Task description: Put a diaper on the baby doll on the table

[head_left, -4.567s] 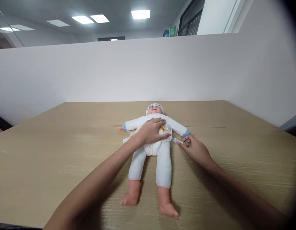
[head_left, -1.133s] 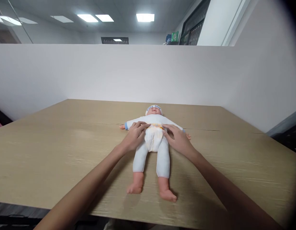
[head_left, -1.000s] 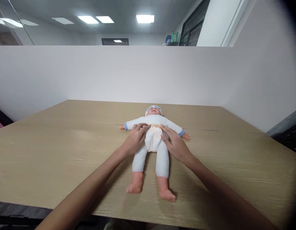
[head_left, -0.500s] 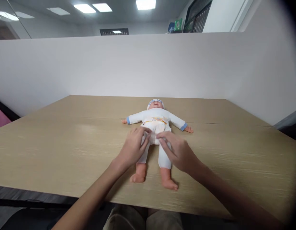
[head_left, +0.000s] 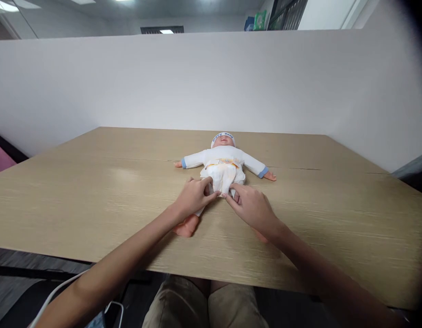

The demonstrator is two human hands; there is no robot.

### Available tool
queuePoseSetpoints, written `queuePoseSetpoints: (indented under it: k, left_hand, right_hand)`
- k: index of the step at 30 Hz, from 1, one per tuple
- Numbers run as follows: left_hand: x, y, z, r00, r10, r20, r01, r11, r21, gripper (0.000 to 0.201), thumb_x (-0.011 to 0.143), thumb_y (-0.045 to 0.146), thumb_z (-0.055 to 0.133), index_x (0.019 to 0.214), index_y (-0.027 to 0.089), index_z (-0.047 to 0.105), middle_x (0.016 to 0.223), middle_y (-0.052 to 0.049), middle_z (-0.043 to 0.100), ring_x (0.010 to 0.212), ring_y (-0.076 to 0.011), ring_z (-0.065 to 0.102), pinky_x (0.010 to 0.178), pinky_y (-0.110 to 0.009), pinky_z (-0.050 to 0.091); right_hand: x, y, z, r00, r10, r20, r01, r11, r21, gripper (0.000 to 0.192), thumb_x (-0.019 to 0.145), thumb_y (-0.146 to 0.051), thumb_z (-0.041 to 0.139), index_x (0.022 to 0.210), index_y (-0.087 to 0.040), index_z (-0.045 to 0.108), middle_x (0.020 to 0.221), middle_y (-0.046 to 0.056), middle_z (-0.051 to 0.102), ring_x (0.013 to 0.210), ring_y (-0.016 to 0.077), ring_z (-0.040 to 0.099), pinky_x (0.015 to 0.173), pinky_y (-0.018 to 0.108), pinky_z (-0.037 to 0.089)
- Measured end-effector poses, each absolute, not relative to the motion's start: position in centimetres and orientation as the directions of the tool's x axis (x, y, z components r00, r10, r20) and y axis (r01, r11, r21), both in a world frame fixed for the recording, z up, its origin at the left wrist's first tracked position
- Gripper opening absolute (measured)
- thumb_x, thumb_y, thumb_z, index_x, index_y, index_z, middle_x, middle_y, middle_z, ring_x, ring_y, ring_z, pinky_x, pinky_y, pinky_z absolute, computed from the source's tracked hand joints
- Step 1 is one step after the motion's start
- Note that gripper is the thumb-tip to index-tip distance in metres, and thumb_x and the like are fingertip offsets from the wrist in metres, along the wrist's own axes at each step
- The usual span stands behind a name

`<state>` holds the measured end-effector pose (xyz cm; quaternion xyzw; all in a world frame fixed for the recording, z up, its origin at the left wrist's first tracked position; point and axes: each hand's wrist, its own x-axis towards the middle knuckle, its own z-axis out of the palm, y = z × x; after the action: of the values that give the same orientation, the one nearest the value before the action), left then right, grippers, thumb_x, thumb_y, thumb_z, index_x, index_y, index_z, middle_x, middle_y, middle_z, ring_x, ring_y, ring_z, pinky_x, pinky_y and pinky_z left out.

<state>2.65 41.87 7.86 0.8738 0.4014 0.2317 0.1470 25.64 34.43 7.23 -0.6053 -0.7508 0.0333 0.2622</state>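
Hands point(head_left: 195, 196) point(head_left: 252, 206) lower down, doll point(head_left: 224, 154) in diaper point(head_left: 220, 175)

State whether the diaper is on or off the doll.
On: the diaper covers the doll at the hips, its printed top edge across the belly; the left hand and right hand touch its lower part.

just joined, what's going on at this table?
A person has both hands on a diaper worn by a doll. The doll lies face up on the table, arms spread, head toward the wall. The diaper's front is up over the belly. The left hand and right hand are at its lower edge, between the legs, partly hiding them. How firmly the fingers grip isn't clear.
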Motion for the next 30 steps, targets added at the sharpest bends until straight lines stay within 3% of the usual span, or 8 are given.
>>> queuePoseSetpoints:
  k: [4,10,13,17,21,26,30]
  left_hand:
    - [2.6,41.9,7.2,0.593,0.719,0.364,0.579,-0.694,0.427,0.037,0.11,0.046,0.07,0.084,0.023,0.058,0.084,-0.001,0.068,0.085,-0.0244,0.063,0.087,-0.04,0.041]
    - [2.2,41.9,7.2,0.591,0.639,0.492,0.423,-0.765,0.486,0.022,0.11,0.041,0.07,0.1,0.021,0.067,0.129,-0.01,0.069,0.115,-0.0289,0.06,0.103,-0.043,0.047]
    - [2.1,41.9,7.4,0.609,0.635,0.475,0.406,-0.764,0.501,0.021,0.111,0.039,0.067,0.099,0.022,0.063,0.123,-0.008,0.071,0.112,-0.0284,0.059,0.103,-0.043,0.045]
    - [2.0,42.2,7.2,0.632,0.651,0.419,0.389,-0.735,0.555,0.028,0.109,0.042,0.069,0.091,0.023,0.057,0.098,-0.005,0.067,0.101,-0.0274,0.055,0.096,-0.041,0.044]
    - [2.1,42.7,6.6,0.567,0.734,0.373,0.395,-0.64,0.66,0.027,0.1,0.043,0.076,0.096,0.023,0.06,0.092,-0.003,0.057,0.096,-0.0264,0.056,0.087,-0.039,0.044]
    - [2.4,42.9,6.0,0.482,0.805,0.347,0.231,-0.499,0.835,0.04,0.09,0.042,0.087,0.112,0.023,0.06,0.107,-0.004,0.07,0.097,-0.0236,0.065,0.086,-0.036,0.048]
    - [2.4,43.0,5.6,0.435,0.854,0.286,0.175,-0.391,0.904,0.051,0.084,0.043,0.095,0.114,0.023,0.06,0.103,-0.002,0.075,0.089,-0.0208,0.067,0.083,-0.035,0.048]
  right_hand:
    - [25.3,34.3,6.3,-0.112,0.906,0.409,0.873,0.286,-0.395,0.023,0.111,-0.041,0.07,0.096,-0.023,0.068,0.086,0.001,0.072,0.072,0.0202,0.062,0.066,0.032,0.033]
    - [24.9,33.7,5.8,-0.086,0.878,0.471,0.851,0.31,-0.423,0.016,0.109,-0.038,0.068,0.108,-0.023,0.073,0.106,0.006,0.077,0.077,0.0215,0.066,0.069,0.033,0.04]
    - [24.8,33.3,5.6,-0.083,0.862,0.5,0.861,0.314,-0.399,0.018,0.11,-0.039,0.067,0.115,-0.023,0.074,0.112,0.008,0.078,0.082,0.0238,0.068,0.074,0.035,0.044]
    - [24.9,33.2,5.3,-0.087,0.857,0.507,0.846,0.333,-0.417,0.016,0.109,-0.038,0.067,0.113,-0.023,0.073,0.122,0.008,0.078,0.084,0.0232,0.068,0.078,0.036,0.046]
    - [24.9,33.3,5.3,-0.07,0.865,0.496,0.851,0.311,-0.423,0.02,0.107,-0.04,0.068,0.112,-0.021,0.07,0.103,0.007,0.077,0.081,0.0246,0.066,0.076,0.036,0.043]
    - [25.2,34.0,5.6,-0.024,0.911,0.411,0.836,0.244,-0.492,0.019,0.102,-0.043,0.068,0.103,-0.025,0.065,0.076,0.0,0.065,0.071,0.0236,0.062,0.068,0.033,0.036]
    - [25.7,34.7,5.7,0.019,0.941,0.339,0.779,0.199,-0.595,0.021,0.099,-0.045,0.069,0.095,-0.027,0.059,0.067,-0.004,0.059,0.061,0.0205,0.056,0.066,0.032,0.035]
